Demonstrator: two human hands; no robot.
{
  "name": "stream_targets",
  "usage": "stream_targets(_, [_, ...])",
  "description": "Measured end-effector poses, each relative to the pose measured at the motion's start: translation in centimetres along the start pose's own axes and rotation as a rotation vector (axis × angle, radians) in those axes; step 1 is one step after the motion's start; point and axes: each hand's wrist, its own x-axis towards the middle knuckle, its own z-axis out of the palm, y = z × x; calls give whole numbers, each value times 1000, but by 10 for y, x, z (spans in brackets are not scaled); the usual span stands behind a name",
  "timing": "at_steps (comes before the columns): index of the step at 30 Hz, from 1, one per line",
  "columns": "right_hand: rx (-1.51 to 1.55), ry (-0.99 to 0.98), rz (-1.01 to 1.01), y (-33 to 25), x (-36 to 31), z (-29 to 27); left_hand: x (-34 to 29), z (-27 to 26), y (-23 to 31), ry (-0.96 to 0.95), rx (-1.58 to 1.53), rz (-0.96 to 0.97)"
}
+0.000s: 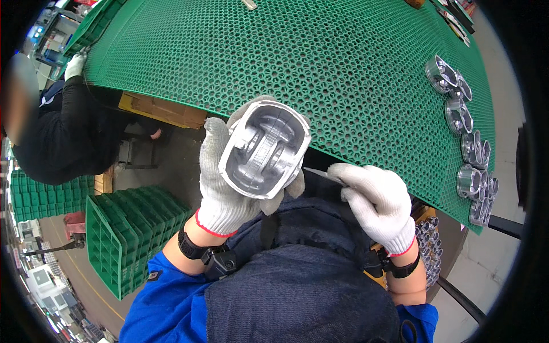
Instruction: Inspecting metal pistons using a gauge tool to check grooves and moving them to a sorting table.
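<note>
My left hand (220, 188), in a white knit glove, holds up a silver metal piston (264, 150) with its hollow underside turned toward me. My right hand (380, 203), also gloved, grips a thin metal blade tool (320, 173) whose tip points left toward the piston's lower right edge, a short gap away. Both hands hover over the near edge of a green perforated mat (297, 63) that covers the table.
Several finished pistons (469, 148) line the mat's right side. More metal parts fill a bin (429, 246) below the table on my right. Stacked green crates (128, 234) stand on the floor at left. Another person in a black top (57, 131) works at far left.
</note>
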Motion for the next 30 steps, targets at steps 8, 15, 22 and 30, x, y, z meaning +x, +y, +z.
stream_targets(8, [-107, -224, -65, -6, 3, -4, 7, 7, 11, 1, 314, 135])
stream_targets(15, [-159, -87, -49, -13, 13, -31, 9, 9, 22, -91, 1279, 643])
stream_targets(22, [20, -269, -25, -9, 15, -32, 8, -7, 12, -295, 1361, 798])
stream_targets(30, [-641, -1, -173, -14, 41, -43, 2, 4, 3, 99, 767, 37])
